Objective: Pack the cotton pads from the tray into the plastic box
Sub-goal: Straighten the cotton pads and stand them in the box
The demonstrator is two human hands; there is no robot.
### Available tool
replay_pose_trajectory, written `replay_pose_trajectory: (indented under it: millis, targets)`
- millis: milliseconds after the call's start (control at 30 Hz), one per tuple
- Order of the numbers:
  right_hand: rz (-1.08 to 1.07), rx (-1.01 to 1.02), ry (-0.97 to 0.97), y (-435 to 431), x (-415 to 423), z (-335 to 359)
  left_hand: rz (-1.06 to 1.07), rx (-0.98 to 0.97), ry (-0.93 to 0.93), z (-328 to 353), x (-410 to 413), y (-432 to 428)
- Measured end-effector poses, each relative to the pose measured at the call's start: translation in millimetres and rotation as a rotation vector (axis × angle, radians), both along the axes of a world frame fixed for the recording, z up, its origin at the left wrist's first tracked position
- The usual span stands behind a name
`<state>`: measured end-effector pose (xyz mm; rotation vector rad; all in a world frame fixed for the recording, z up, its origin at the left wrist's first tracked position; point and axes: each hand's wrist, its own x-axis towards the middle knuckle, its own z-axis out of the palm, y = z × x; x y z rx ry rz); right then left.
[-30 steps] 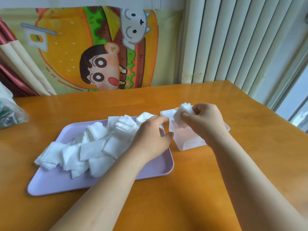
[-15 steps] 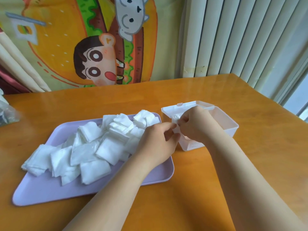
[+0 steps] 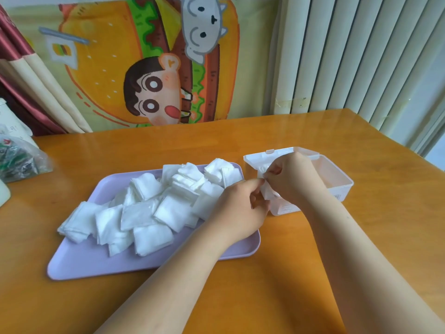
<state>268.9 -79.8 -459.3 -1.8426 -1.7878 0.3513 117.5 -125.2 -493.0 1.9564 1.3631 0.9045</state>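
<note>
Right hand (image 3: 290, 180) and left hand (image 3: 240, 208) are both pinching 1 cotton pad (image 3: 266, 193) beside the plastic box (image 3: 338, 183); uneven release is risking dropping it outside.

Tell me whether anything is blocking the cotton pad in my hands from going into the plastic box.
Nothing visible blocks it. The lid is flipped open at the far left of the plastic box, and the left hand and right hand pinch the cotton pad at the box's near-left edge.

Cartoon banner (image 3: 149, 68); plastic bag (image 3: 21, 160), contents unclear
</note>
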Motion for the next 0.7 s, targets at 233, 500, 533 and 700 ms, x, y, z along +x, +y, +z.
replay_pose_trajectory:
  millis: [233, 500, 533, 700]
  targets:
    - [-0.051, 0.142, -0.012, -10, -15, 9, 0.072, 0.109, 0.045, 4, -32, -24]
    - [0.344, 0.017, 0.142, -35, -81, -9, 0.399, 0.143, 0.176, 0, -97, -32]
    - [0.369, -0.039, 0.092, -37, -85, -16, 0.411, 0.134, 0.169, -1, -99, -30]
    - [0.429, -0.135, 0.027, -38, -84, -17, 0.317, 0.046, 0.206, -10, -94, -22]
